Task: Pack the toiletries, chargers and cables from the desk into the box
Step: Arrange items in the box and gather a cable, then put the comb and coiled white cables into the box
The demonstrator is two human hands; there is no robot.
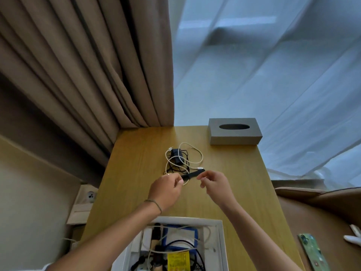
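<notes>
Fingers of your left hand (166, 189) pinch the black comb (192, 175) — right hand (214, 182) loosely curled, holding nothing — next, carry it to the box (219, 223).

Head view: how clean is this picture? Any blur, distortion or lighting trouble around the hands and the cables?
Head view: wide-angle bending splays the curtain and desk edges outward; cool daylight through the sheer drape leaves the desk evenly lit, no glare; left hand and right hand are slightly soft; the cables read clearly; the box is cropped at the bottom edge.
</notes>
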